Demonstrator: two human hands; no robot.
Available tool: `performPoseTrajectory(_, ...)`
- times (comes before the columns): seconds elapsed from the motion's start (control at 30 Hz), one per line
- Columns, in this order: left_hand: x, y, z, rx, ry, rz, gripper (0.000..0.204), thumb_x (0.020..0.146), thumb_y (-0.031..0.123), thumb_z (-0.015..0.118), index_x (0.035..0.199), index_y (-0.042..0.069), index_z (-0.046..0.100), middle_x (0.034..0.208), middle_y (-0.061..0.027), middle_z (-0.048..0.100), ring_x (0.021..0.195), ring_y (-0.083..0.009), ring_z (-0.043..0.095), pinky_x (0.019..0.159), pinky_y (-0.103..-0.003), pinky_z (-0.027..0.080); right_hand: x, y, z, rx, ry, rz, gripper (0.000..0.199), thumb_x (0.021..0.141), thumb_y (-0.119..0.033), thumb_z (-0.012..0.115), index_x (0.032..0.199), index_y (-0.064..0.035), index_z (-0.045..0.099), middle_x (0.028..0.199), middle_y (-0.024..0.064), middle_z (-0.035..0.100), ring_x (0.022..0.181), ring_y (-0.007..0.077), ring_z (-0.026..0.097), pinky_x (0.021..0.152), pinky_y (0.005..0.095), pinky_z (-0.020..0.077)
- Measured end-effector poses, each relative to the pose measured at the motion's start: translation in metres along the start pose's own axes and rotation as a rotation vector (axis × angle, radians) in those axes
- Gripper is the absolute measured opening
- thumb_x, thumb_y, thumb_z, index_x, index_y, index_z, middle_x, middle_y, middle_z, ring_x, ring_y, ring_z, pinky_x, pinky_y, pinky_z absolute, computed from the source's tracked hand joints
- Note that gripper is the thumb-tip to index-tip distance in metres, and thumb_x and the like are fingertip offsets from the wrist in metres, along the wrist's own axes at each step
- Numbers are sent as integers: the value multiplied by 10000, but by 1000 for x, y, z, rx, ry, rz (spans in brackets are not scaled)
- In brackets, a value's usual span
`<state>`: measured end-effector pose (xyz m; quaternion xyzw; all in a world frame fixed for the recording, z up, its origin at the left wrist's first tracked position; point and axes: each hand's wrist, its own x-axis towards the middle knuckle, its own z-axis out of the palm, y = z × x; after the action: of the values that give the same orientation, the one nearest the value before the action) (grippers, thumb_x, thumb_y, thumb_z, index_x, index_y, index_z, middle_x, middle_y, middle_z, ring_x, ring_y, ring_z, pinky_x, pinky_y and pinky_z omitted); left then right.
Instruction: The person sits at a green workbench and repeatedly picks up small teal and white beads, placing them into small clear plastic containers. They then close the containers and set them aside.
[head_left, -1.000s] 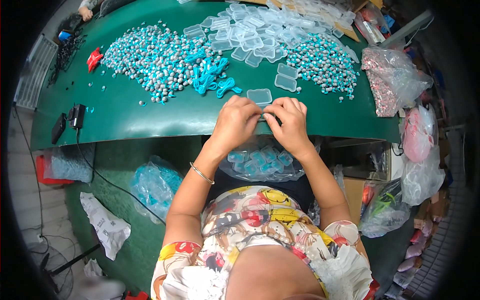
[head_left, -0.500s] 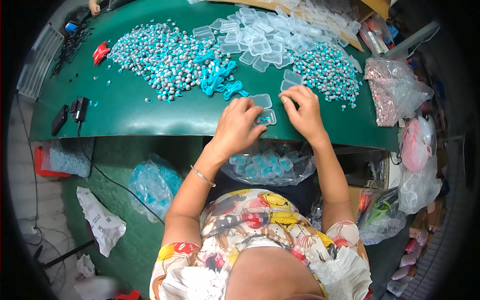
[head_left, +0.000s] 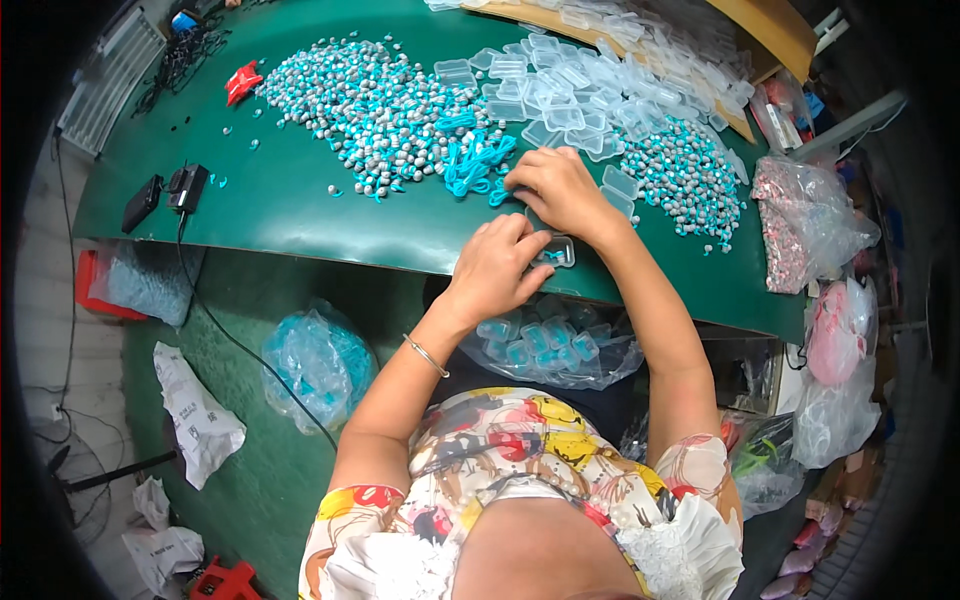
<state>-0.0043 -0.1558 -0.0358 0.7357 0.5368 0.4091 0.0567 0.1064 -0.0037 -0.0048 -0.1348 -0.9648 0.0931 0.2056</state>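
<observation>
My left hand (head_left: 497, 262) holds a small clear plastic box (head_left: 568, 254) at its left side, near the table's front edge. The box has its lid folded back, and small turquoise pieces lie inside it. Further up, my right hand (head_left: 562, 190) has its fingertips closed at the end of a turquoise cord bundle (head_left: 498, 192); how firmly they grip it is partly hidden. More looped turquoise cords (head_left: 470, 168) lie just behind. Another open clear box (head_left: 619, 184) sits to the right of my right hand.
Grey-and-turquoise small pieces form a large heap (head_left: 370, 115) at left and a smaller pile (head_left: 685, 180) at right. Clear boxes (head_left: 560, 95) are heaped behind. A bag of filled boxes (head_left: 545, 345) hangs below the table edge; a black adapter (head_left: 186, 187) lies left.
My right hand has moved left, from beside the spare box to the turquoise cord bundle. My left hand stays at the open box. The whole view has shifted slightly.
</observation>
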Motion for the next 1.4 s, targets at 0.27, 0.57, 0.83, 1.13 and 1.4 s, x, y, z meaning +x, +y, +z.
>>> performPoseTrajectory(0.27,2,2,-2,-19,10,-10,386,741,190,785,1082,49,671,988,-112,574,894,-291,572,778,-403,487,-4,1,3,-49,90,23,125,778,-71,708,898,-105,715,853,48,647,866,254,615,818,389,435)
performPoseTrajectory(0.57,3,1,-3,-35,7,-27,382,736,189,796,1070,50,672,1015,-123,593,903,-296,582,775,-402,494,-23,1,-25,412,198,274,168,821,-23,660,984,-16,701,913,97,679,837,213,656,723,325,509)
performPoseTrajectory(0.83,4,1,-1,-121,48,-91,600,688,139,829,1209,43,547,943,-110,617,830,-298,591,732,-388,500,-81,-29,-37,356,175,223,136,806,-10,657,937,-36,685,879,97,658,825,280,642,754,378,490)
performPoseTrajectory(1.13,4,-4,0,-95,62,-30,455,699,175,825,1086,50,622,976,-122,625,884,-315,608,753,-407,504,-81,-43,-24,32,115,87,163,803,-19,658,949,-87,682,898,51,638,873,261,618,800,414,432)
performPoseTrajectory(1.4,2,-2,0,-66,53,-42,337,702,187,821,971,48,673,1002,-130,632,935,-322,615,784,-408,511,-81,-35,-28,249,179,264,176,816,-13,662,988,-46,679,944,89,641,854,271,634,761,378,485)
